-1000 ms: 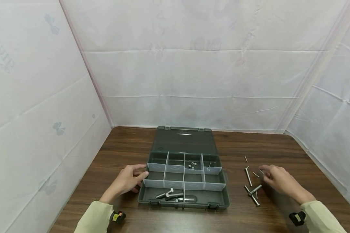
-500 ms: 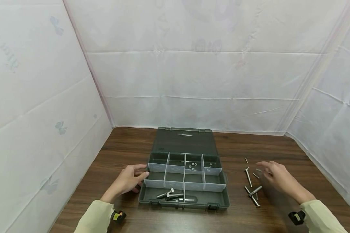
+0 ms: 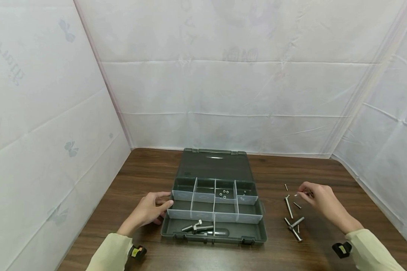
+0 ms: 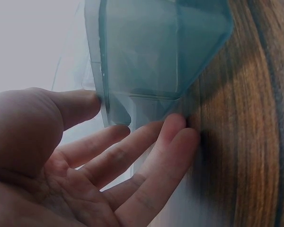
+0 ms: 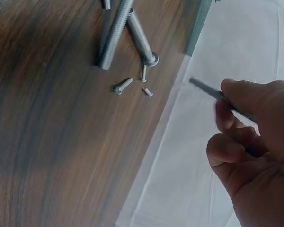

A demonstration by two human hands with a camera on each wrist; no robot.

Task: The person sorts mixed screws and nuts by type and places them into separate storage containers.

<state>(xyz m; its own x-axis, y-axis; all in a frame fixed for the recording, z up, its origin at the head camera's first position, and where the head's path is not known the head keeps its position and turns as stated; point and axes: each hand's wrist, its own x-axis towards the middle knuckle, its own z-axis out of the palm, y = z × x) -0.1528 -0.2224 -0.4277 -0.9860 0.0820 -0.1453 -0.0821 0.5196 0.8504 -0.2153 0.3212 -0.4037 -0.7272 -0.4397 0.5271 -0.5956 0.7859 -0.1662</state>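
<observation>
Screw point(image 5: 206, 88) pinched, box point(image 3: 242, 228) part filled

And here's the right hand point(image 3: 320, 197), thumb and finger clamped on that screw, out among the loose pieces and well apart from the box! Across the way, the left hand point(image 3: 148, 208) has its fingers apart, thumb at the rim, fingertips along the side wall. Tally, please: big bolts point(image 3: 203, 227) lie in the front left compartment, nuts point(image 3: 224, 192) in the third back one, tiny pieces point(image 3: 244, 192) back right. Partway, I'd call it. Left over, by my reckoning: the pinched screw, plus long bolts point(image 3: 289, 208) and small screws point(image 3: 297, 205) on the table point(image 3: 149, 165).

Tough to read: those tiny pieces, too small to name. Left wrist view? Only the box's outer end, contents out of sight. Right wrist view clips the long bolts at its top edge, and fingers hide part of the screw.
</observation>
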